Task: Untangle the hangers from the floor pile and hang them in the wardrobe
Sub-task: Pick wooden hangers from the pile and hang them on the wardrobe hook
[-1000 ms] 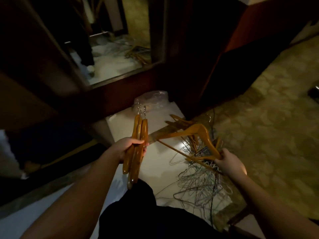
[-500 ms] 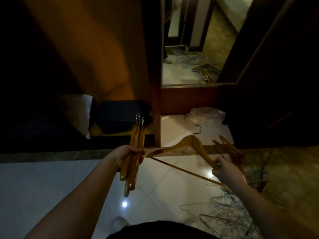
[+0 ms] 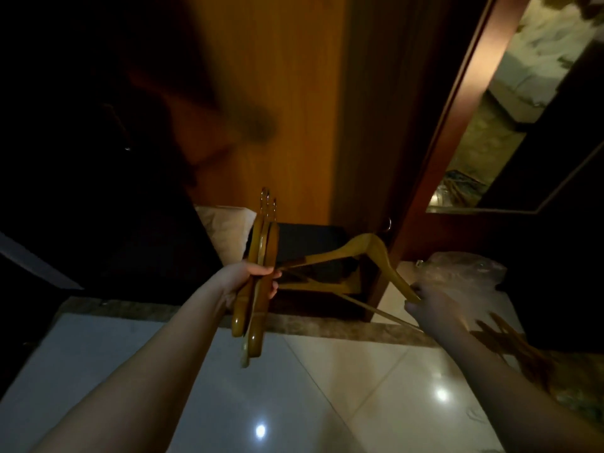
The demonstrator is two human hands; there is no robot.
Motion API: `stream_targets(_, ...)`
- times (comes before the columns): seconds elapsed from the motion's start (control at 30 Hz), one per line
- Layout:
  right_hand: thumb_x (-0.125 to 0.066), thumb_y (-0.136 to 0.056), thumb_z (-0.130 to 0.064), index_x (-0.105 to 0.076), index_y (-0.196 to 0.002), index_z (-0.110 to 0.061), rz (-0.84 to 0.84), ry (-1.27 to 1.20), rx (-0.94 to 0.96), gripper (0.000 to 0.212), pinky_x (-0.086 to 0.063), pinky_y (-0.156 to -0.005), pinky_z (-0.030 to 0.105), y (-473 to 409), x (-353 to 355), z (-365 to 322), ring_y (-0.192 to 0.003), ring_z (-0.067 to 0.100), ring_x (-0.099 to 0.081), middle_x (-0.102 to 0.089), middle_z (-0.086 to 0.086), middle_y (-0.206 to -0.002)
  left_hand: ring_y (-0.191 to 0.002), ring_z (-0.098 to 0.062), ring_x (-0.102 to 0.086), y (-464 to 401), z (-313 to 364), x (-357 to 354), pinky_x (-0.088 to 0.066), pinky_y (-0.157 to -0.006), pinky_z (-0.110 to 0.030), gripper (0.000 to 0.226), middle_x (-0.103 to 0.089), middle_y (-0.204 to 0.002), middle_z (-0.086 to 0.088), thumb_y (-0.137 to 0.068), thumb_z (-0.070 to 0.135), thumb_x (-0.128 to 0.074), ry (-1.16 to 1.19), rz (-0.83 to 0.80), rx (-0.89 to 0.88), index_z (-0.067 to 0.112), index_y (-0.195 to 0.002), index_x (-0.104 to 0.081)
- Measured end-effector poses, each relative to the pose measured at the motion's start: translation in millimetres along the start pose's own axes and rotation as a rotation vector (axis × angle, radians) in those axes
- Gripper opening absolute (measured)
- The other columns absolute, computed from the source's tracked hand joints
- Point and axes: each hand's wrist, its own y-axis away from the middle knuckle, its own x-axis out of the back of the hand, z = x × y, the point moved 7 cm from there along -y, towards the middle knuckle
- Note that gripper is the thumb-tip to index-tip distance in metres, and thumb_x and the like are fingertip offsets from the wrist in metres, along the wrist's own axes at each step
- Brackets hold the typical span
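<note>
My left hand (image 3: 251, 282) grips a bundle of wooden hangers (image 3: 261, 243) held upright, hooks pointing up. My right hand (image 3: 431, 305) holds one end of a single wooden hanger (image 3: 359, 248), which lies sideways between the two hands, its far end close to my left hand and its metal hook near the wardrobe edge. The open wardrobe (image 3: 287, 109) stands straight ahead, its inside dark on the left. More wooden hangers (image 3: 510, 344) lie blurred on the floor at the right.
A dark box (image 3: 313, 246) and a pale cushion (image 3: 228, 227) sit in the wardrobe's bottom. A mirrored door (image 3: 510, 125) stands at the right. A clear plastic bag (image 3: 464, 273) lies on the floor by it. Glossy white tiles (image 3: 327, 403) lie underfoot.
The view has swung up and left from the floor pile toward the wardrobe. Both hands have risen with their hangers, and the single hanger is now lifted away from the pile.
</note>
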Motion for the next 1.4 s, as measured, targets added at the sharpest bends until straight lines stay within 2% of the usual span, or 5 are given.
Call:
stream_targets(0.17, -0.06, -0.091, -0.03, -0.055, -0.119, -0.027, 0.077, -0.053, 0.078, 0.029, -0.054, -0.065, 0.038, -36.9, 29.6, -62.5, -0.073, 0.014, -0.06, -0.059, -0.008, -0.088, -0.076, -0.023, -0.065, 16.6, 66.4, 28.5, -0.05, -0.086, -0.041, 0.024, -0.067, -0.082, -0.01, -0.097, 0.013, -0.051, 0.019, 0.019, -0.138, 0.001, -0.115, -0.061)
stream_targets(0.83, -0.058, -0.095, -0.035, -0.05, -0.136, -0.025, 0.448, -0.289, 0.273, 0.044, -0.046, -0.073, 0.032, -270.5, 215.9, -265.3, -0.097, 0.019, -0.06, -0.062, -0.001, -0.119, -0.067, -0.025, -0.067, 4.8, 380.8, 42.6, -0.058, -0.066, -0.036, 0.035, -0.067, -0.079, -0.016, -0.086, 0.003, -0.064, 0.282, 0.153, -0.851, -0.005, -0.118, -0.055)
stream_targets(1.13, -0.061, -0.094, -0.023, -0.052, -0.115, -0.02, 0.314, -0.661, 0.398, 0.022, -0.044, -0.063, 0.03, -315.2, 223.0, -325.8, -0.08, 0.015, -0.055, -0.055, -0.005, -0.097, -0.069, -0.02, -0.063, -51.5, 413.6, 42.7, -0.055, -0.064, -0.03, 0.031, -0.064, -0.08, -0.01, -0.075, 0.003, -0.067, 0.519, 0.067, -0.773, 0.001, -0.106, -0.067)
stream_targets(1.3, -0.06, -0.094, -0.017, -0.047, -0.116, -0.019, 0.157, -0.815, 0.434, 0.025, -0.046, -0.059, 0.028, -322.2, 199.8, -349.5, -0.075, 0.015, -0.058, -0.061, -0.004, -0.098, -0.073, -0.022, -0.067, -73.0, 418.8, 40.0, -0.053, -0.092, -0.046, 0.018, -0.065, -0.078, -0.012, -0.073, -0.003, -0.062, 0.621, -0.038, -0.733, 0.0, -0.09, -0.065)
stream_targets(1.4, -0.059, -0.095, -0.017, -0.045, -0.117, -0.019, 0.079, -0.863, 0.455, 0.026, -0.045, -0.056, 0.026, -320.6, 185.7, -360.6, -0.073, 0.015, -0.055, -0.061, 0.0, -0.098, -0.066, -0.022, -0.067, -80.7, 422.2, 37.2, -0.06, -0.074, -0.037, 0.013, -0.065, -0.074, -0.012, -0.077, -0.004, -0.058, 0.63, -0.074, -0.72, 0.001, -0.088, -0.064)
